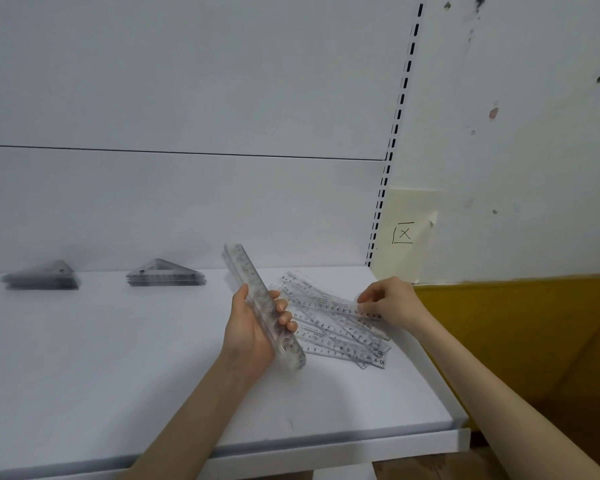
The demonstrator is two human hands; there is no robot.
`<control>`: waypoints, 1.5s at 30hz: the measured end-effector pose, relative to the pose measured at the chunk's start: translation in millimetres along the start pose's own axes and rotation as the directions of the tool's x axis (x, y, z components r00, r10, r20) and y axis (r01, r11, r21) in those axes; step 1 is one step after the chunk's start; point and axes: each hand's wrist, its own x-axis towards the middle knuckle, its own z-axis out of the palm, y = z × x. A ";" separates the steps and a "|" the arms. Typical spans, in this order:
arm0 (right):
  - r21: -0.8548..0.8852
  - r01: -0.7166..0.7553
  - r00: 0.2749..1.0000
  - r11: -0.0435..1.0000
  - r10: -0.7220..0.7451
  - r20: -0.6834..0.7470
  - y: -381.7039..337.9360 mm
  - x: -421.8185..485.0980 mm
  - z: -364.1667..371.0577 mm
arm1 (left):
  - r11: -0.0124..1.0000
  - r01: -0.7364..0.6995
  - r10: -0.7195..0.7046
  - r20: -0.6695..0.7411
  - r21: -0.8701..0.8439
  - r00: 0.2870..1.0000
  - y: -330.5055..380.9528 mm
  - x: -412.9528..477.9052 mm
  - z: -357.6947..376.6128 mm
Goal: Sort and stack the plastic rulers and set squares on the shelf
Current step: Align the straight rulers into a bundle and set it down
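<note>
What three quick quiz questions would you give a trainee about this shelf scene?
1. True or false: the left hand holds a bundle of rulers.
2. How many stacks of set squares sit on the shelf?
3. The right hand pinches: A) a set square, B) a ruler on the loose pile, C) nothing.
Key: 1 true; 2 two; 3 B.
</note>
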 end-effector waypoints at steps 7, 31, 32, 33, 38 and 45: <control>0.115 -0.073 0.997 0.991 0.073 0.007 5.1 2.1 -5.3 | 1.000 -0.008 0.009 0.013 -0.006 1.000 1.7 -1.3 -0.8; 0.930 0.239 0.952 0.281 0.123 -0.282 -14.5 -9.5 -44.7 | 1.000 -0.002 0.002 0.004 -0.015 1.000 1.8 -3.9 -1.1; 0.930 0.253 0.950 0.269 0.115 -0.291 -17.0 -9.5 -45.5 | 1.000 0.005 -0.005 0.003 -0.017 1.000 1.7 -3.9 -0.8; 0.926 0.257 0.952 0.276 0.093 -0.292 -19.7 -9.5 -45.9 | 1.000 0.014 -0.014 0.001 -0.017 1.000 1.6 -4.0 -0.6; 0.878 0.193 0.981 0.438 -0.062 -0.185 -46.3 -10.3 -35.3 | 0.994 0.108 -0.108 0.031 0.005 0.994 0.0 -6.9 1.8; 0.832 0.158 0.979 0.532 -0.194 -0.062 -86.1 -1.4 -7.7 | 0.985 0.155 -0.161 0.082 0.075 0.984 0.3 -9.6 3.8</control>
